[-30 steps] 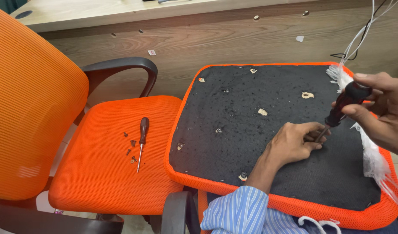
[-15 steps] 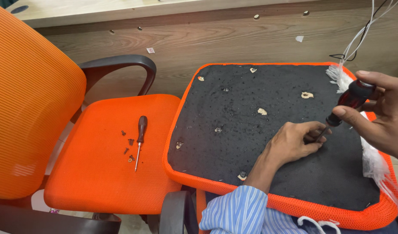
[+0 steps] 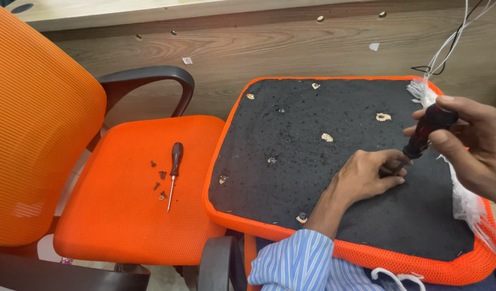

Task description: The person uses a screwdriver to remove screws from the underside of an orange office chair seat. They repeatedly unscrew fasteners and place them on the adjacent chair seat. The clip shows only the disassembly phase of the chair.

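Since the earlier frames the right hand [image 3: 471, 145] has shifted slightly on the screwdriver [image 3: 426, 132]; the handle now leans up and to the right, tip staying by the left fingers. The left hand [image 3: 366, 175] has not moved.

Hidden or unclear: the screwdriver tip and whatever fastener it meets are covered by the left fingers; cannot tell what they pinch. The right wrist is cut off at the frame edge. The upturned seat's [image 3: 334, 161] right rim is partly veiled by torn clear plastic wrap [image 3: 463, 199].

Counts: two screwdrivers, one in hand and one spare screwdriver [image 3: 174, 171] lying on the orange chair seat [image 3: 124, 215]; about five small dark screws [image 3: 159, 180] beside it, touching nothing else. One black armrest [image 3: 145, 81].

Held screwdriver: dark reddish-black handle, short shank, tilted. Right fingers are wrapped closed round the handle. Left fingers are curled together at the tip, palm resting on the black underside, near its right half. The underside is black fabric, orange-edged, with pale torn patches.
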